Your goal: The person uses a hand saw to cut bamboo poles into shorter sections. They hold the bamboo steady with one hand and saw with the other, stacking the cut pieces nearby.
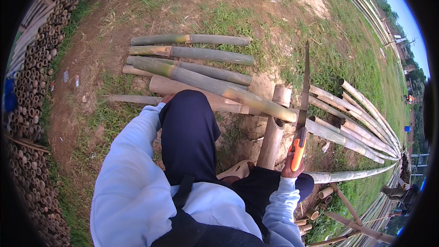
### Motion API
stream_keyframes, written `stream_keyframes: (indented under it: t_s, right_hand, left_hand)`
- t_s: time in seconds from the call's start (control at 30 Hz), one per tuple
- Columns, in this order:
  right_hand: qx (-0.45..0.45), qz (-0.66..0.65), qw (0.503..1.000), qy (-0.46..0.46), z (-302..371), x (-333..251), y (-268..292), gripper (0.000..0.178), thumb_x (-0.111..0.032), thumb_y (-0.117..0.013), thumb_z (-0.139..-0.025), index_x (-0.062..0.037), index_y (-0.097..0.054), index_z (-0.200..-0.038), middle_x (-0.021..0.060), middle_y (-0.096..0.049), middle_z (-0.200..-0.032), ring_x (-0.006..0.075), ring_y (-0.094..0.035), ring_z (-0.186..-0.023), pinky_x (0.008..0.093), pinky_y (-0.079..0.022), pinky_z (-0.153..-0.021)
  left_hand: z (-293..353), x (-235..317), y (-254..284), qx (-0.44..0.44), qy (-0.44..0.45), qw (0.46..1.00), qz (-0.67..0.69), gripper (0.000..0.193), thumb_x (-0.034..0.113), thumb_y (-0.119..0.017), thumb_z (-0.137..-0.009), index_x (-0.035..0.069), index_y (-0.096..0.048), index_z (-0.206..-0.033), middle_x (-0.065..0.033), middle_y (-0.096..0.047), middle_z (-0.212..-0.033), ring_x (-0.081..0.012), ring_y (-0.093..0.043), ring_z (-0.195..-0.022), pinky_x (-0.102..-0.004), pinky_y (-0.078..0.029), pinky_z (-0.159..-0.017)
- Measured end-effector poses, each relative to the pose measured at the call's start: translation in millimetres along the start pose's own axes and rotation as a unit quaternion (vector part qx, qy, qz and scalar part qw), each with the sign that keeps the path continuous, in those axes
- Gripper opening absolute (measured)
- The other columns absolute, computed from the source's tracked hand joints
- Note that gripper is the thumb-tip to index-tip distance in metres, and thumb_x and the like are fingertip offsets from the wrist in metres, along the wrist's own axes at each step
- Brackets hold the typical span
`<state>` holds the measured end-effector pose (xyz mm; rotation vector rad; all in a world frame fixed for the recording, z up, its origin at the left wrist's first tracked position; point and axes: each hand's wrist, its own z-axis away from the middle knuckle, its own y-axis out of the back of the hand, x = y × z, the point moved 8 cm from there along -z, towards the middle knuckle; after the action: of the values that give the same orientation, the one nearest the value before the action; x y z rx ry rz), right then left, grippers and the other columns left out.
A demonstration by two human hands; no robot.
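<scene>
In my right hand [292,161] is a handsaw [304,92] with an orange and black handle; its long dark blade points away from me. The blade crosses beside the near-right end of a thick green bamboo pole [215,85]. Another bamboo length [336,136] lies just past the blade, roughly in line. I cannot tell whether the blade touches either. Under the pole's right end stands a short bamboo support post [272,139]. My left hand [168,98] is mostly hidden behind my raised knee, close to a thick brown log [160,85]; its fingers do not show.
Several cut bamboo lengths [212,55] lie side by side ahead of me. Long poles [366,110] fan out on the right. A large stack of bamboo [34,77] lines the left. Short offcuts [325,193] and a bamboo frame [347,206] are at lower right. Another person [402,194] is at far right.
</scene>
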<state>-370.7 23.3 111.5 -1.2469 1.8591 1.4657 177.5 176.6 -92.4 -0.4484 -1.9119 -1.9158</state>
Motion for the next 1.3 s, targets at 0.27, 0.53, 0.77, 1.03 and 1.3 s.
stream_keyframes:
  t_s: [0.27, 0.53, 0.77, 1.03, 1.3]
  right_hand:
    - [0.028, -0.072, 0.997, 0.006, 1, -11, 0, 0.014, -0.009, -0.063, -0.096, 0.0027, -0.068, -0.091, 0.0019, -0.057, -0.062, 0.0085, -0.05, -0.057, 0.028, -0.044, -0.054]
    - [0.046, -0.068, 0.996, -0.031, 1, 0, 9, 0.018, -0.011, -0.063, -0.097, 0.0038, -0.071, -0.101, 0.0011, -0.057, -0.061, 0.0086, -0.05, -0.053, 0.0265, -0.043, -0.053]
    - [0.079, -0.249, 0.964, -0.048, -1, 10, 17, 0.015, -0.004, -0.061, -0.093, 0.0036, -0.06, -0.08, 0.0063, -0.055, -0.057, 0.0138, -0.053, -0.049, 0.0295, -0.056, -0.068]
    - [0.077, -0.138, 0.987, -0.036, 1, 6, 29, 0.021, -0.008, -0.062, -0.094, -0.0017, -0.057, -0.075, 0.0063, -0.058, -0.061, 0.0147, -0.054, -0.052, 0.0327, -0.055, -0.069]
    - [0.094, -0.159, 0.981, -0.063, 8, 22, 40, 0.02, -0.008, -0.065, -0.093, -0.0001, -0.058, -0.076, 0.0049, -0.057, -0.061, 0.0127, -0.052, -0.052, 0.0287, -0.049, -0.059]
  left_hand:
    - [-61, 52, 109, 0.005, -0.031, 0.978, -0.209, 0.059, 0.057, -0.053, -0.097, 0.023, -0.05, -0.145, -0.0144, -0.065, -0.128, -0.0388, -0.067, -0.107, -0.0446, -0.052, -0.094]
    - [-154, 193, 205, 0.124, -0.135, 0.964, -0.194, 0.071, 0.076, -0.05, -0.09, 0.014, -0.061, -0.123, -0.0106, -0.071, -0.096, -0.0384, -0.07, -0.086, -0.0511, -0.055, -0.072]
    - [-173, 214, 155, 0.029, -0.149, 0.975, -0.162, 0.066, 0.076, -0.046, -0.091, 0.013, -0.057, -0.107, -0.0123, -0.07, -0.093, -0.0382, -0.07, -0.086, -0.0515, -0.054, -0.072]
    - [-170, 195, 122, -0.052, -0.056, 0.979, -0.187, 0.07, 0.078, -0.042, -0.092, 0.015, -0.056, -0.12, -0.014, -0.072, -0.106, -0.041, -0.069, -0.093, -0.0514, -0.052, -0.087]
    - [-191, 220, 69, -0.121, -0.036, 0.981, -0.148, 0.074, 0.076, -0.041, -0.093, 0.015, -0.056, -0.133, -0.0175, -0.061, -0.13, -0.0378, -0.058, -0.123, -0.0564, -0.04, -0.109]
